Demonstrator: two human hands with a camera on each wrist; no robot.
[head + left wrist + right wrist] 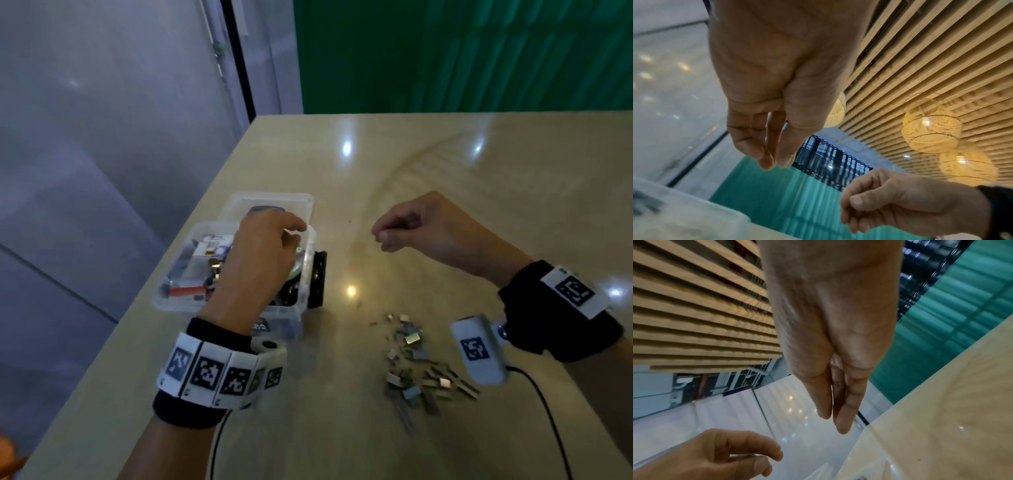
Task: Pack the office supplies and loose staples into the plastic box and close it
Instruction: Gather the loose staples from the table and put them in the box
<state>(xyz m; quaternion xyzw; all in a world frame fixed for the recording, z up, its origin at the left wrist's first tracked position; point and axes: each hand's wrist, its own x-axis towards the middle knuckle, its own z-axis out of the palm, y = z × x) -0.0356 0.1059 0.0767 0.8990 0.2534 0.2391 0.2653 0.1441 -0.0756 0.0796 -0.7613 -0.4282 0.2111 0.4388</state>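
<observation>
Nearest of all are the two wrists with their tagged bands, and just beyond the right one lies the heap of loose staples [423, 365], scattered on the surface [479, 192] well to the right of the plastic box [178, 301].

That box stands open near the left edge of the surface, already crowded with small office supplies. Its clear lid [274, 200] sits behind it, and something black [317, 279] rests against its right wall — what it is I cannot tell.

The left hand [255, 260] hangs over the box, fingers drooping toward the contents. Seen from its own wrist, thumb and fingertips come close together as if pinching, yet nothing shows between them, so I cannot say whether its grip holds a staple or nothing. The right hand [428, 228] floats above bare surface between the box and the staple heap, fingers curled in with the thumb laid against them. Again nothing is visible in the grip — a few staples could hide there, but that is a guess.

My judgement is that staples are being ferried pinch by pinch. To do it well, each hand should go low over the box before letting go. Sweeping the heap together first would help, since such thin, slippery bits are easily dropped or left behind.
</observation>
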